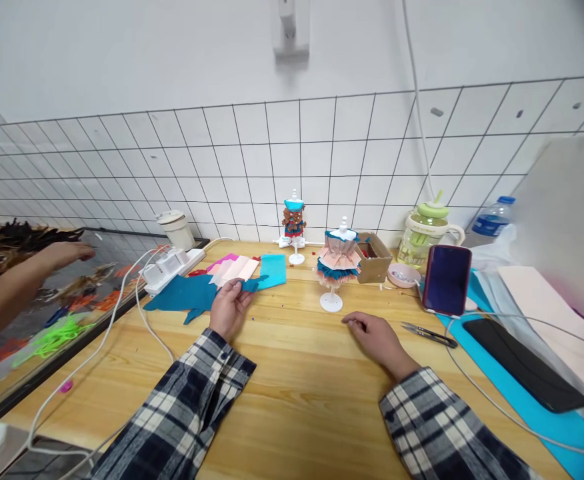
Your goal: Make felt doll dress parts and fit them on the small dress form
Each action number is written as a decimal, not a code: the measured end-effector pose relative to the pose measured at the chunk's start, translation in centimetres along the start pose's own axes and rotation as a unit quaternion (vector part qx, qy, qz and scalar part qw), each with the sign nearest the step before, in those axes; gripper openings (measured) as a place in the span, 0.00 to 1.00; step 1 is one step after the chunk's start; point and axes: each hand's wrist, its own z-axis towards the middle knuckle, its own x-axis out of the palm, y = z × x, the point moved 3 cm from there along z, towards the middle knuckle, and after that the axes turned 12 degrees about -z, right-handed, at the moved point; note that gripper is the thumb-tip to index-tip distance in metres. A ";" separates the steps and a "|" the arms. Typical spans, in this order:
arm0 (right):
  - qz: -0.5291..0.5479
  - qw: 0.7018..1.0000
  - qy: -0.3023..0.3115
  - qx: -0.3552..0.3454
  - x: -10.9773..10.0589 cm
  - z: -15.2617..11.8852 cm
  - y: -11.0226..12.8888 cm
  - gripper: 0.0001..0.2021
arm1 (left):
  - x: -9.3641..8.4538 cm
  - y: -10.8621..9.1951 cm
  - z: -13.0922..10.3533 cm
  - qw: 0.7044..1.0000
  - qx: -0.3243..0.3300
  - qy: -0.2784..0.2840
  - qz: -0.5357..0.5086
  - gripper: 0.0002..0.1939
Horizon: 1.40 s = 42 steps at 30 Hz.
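Observation:
My left hand holds an end of a dark teal paper piece between thumb and fingers; the rest of the paper spreads to the left on the table. My right hand rests on the wood with its fingers curled together, and whatever may be between them is hidden. Just behind it stands a small white dress form wearing a ruffled peach and teal paper dress. Farther back is a second dress form in turquoise, brown and red. Pink sheets and a turquoise sheet lie behind my left hand.
Thread snips lie right of my right hand. Behind are a cardboard box, a pink dish, a cup and an upright phone. A power strip with cables is at left; another person's arm reaches in there.

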 end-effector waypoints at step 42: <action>0.060 0.982 -0.020 -0.175 0.6 -3.2 7.9 0.17 | 7.4 1.8 -8.3 0.871 0.029 0.371 0.320 0.13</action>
